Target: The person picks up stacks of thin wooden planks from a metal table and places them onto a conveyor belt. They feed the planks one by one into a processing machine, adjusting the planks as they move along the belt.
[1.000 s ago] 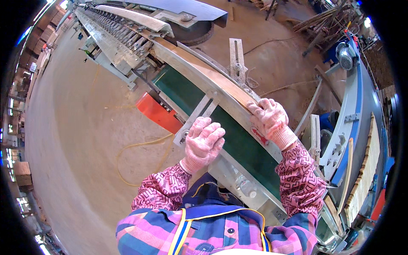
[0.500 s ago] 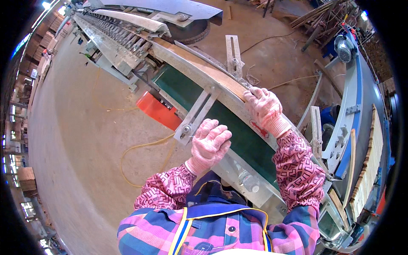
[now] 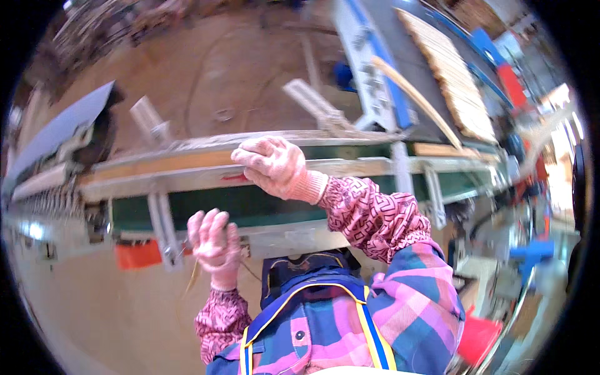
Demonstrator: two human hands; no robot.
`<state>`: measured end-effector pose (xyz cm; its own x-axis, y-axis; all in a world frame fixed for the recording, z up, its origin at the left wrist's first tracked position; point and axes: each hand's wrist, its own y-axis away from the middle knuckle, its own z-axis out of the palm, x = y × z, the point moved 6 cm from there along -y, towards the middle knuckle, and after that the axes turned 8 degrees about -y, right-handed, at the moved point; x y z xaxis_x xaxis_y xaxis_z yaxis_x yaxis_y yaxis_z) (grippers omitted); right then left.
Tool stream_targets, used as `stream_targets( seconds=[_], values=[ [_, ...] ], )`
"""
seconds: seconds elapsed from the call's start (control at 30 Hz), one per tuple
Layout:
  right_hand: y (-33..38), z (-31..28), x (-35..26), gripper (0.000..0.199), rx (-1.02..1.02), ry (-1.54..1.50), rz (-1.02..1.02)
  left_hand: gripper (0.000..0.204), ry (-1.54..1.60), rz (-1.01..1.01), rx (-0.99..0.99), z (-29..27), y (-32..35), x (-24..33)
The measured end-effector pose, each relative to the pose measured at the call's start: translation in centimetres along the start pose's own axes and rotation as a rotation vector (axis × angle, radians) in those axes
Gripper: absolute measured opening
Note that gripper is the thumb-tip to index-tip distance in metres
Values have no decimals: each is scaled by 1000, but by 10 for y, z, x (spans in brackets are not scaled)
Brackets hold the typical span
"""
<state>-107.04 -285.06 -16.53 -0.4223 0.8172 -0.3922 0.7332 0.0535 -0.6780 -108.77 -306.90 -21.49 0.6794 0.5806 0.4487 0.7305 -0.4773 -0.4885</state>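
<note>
Workshop floor of pale brown concrete [image 3: 206,69] fills the far part of the view, blurred throughout; a long conveyor machine [image 3: 206,178] with a green belt [image 3: 250,206] and pale metal rails crosses the scene from left to right, just in front of the person.

Right hand [image 3: 275,165], in a pink knitted glove, lies on the upper rail of the conveyor near the middle of the view; its grip is curled over a long wooden strip [image 3: 169,164] that lies along the rail, the fingers [image 3: 253,156] bent down across the strip's near edge; whether the strip is truly clamped cannot be told through the blur.

Left hand [image 3: 214,240], also gloved in pink, is raised below and to the left of the right hand, in front of the conveyor's lower frame; its grip is spread, the fingers [image 3: 209,225] upright and apart, holding nothing; it stands just beside a slanted metal bracket [image 3: 164,228].

Orange-red block [image 3: 139,254] shows under the conveyor to the left; a stack of pale wooden slats [image 3: 453,87] lies on a second machine at the far right, with a blue frame [image 3: 390,81]; the person's plaid jacket [image 3: 375,319] fills the near edge.
</note>
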Motion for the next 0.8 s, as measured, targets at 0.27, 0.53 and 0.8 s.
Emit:
stream_targets(
  seconds=[0.27,0.53,0.8],
  values=[
    [170,-291,109,37,235,630,536,26,-27,201,38,41,-17,58],
    [291,-426,258,82,-262,736,1303,30,-123,212,57,82,-1,166],
    [326,-444,282,61,-34,345,996,16,-491,4,237,79,-64,128]
  ],
)
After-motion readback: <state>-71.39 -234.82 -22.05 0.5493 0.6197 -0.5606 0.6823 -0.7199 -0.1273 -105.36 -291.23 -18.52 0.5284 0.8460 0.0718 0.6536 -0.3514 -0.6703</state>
